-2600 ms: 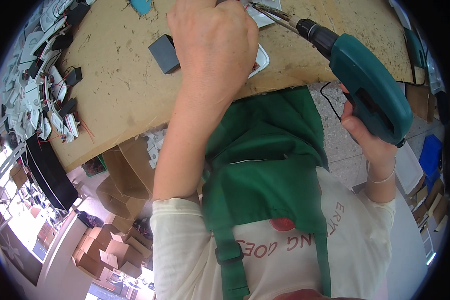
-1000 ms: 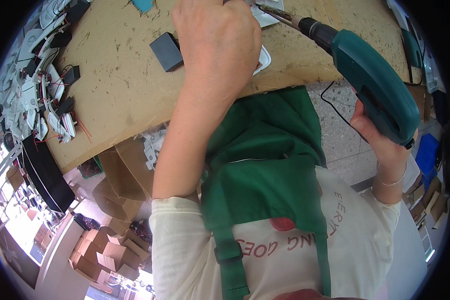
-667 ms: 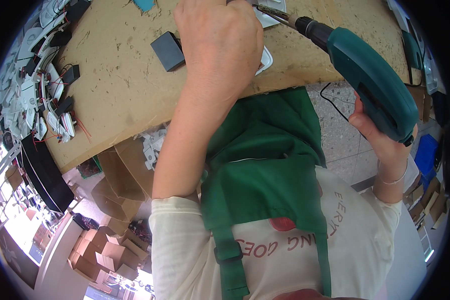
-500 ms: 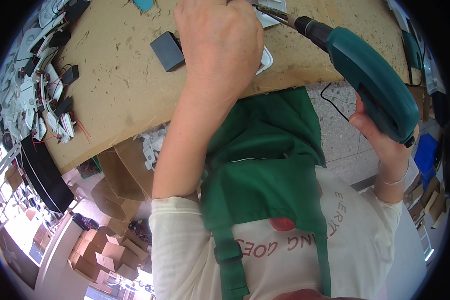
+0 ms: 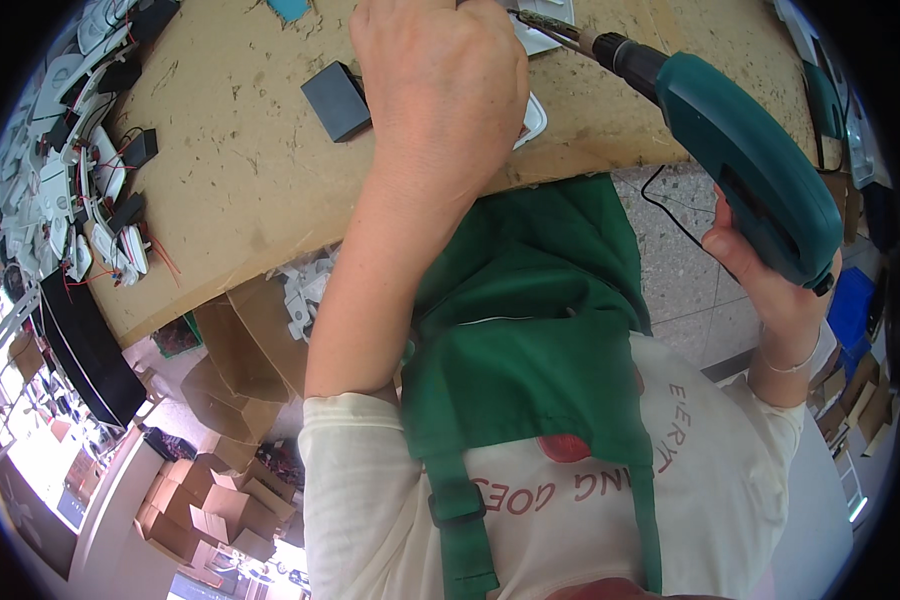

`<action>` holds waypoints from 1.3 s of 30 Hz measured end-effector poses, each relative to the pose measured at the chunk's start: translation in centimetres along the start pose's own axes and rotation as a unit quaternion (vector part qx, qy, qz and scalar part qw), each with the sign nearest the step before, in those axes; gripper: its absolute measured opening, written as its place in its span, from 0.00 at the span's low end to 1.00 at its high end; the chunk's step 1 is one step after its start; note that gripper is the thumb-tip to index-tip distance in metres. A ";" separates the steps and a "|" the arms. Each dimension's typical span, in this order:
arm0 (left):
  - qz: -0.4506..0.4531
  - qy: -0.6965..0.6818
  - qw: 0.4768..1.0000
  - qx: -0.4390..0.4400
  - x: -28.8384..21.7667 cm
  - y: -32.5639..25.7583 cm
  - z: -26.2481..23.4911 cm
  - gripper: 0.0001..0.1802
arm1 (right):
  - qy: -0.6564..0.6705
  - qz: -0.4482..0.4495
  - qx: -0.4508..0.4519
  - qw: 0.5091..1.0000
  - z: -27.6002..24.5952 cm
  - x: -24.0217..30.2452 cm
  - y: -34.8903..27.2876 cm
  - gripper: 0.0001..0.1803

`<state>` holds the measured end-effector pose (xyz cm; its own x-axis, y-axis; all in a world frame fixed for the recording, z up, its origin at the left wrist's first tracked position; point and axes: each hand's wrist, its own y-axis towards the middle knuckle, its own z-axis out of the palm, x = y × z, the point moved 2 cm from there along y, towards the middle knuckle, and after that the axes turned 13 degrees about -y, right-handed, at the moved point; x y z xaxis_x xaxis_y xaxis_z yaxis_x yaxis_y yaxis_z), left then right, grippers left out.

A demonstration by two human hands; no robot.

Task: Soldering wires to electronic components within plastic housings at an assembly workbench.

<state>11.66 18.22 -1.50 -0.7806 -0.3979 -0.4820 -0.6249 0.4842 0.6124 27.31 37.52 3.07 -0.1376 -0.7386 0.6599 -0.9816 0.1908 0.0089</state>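
Note:
My right hand (image 5: 765, 270) is wrapped round the handle of a teal soldering gun (image 5: 755, 165). Its black collar and thin metal tip point up and left, toward the fingers of my left hand (image 5: 440, 95). That hand is closed over the table near the top edge; its fingertips, and whatever they hold, are hidden. A white plastic part (image 5: 536, 118) shows partly from beneath its right side. Another white piece (image 5: 545, 30) lies behind the gun's tip. Just left of my wrist sits a small black box (image 5: 337, 102).
White plastic housings (image 5: 60, 190) with black boxes and red wires are piled along the table's (image 5: 230, 180) left side. A blue-green scrap (image 5: 290, 9) lies at the far edge. A black cord (image 5: 670, 210) hangs near the gun. Cardboard boxes (image 5: 240, 350) stand below at left.
The soldering gun and my right hand have shifted very slightly right. My left hand stays almost in place.

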 end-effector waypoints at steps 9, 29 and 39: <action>-0.002 0.010 1.000 0.003 0.0 -0.1 0.0 0.03 | 0.005 0.006 -0.002 1.000 0.0 -0.1 -0.2 0.17; 0.006 0.007 1.000 0.004 0.0 0.0 0.0 0.03 | -0.011 -0.013 -0.019 1.000 0.6 -0.6 -0.6 0.17; -0.003 -0.006 1.000 0.003 -0.1 0.0 0.0 0.03 | 0.024 -0.007 -0.002 1.000 0.7 -0.2 -0.2 0.18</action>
<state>11.69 18.24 -1.44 -0.7766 -0.3910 -0.4940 -0.6300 0.4862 0.6055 27.40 37.19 2.46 -0.1170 -0.7088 0.6956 -0.9827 0.1837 0.0218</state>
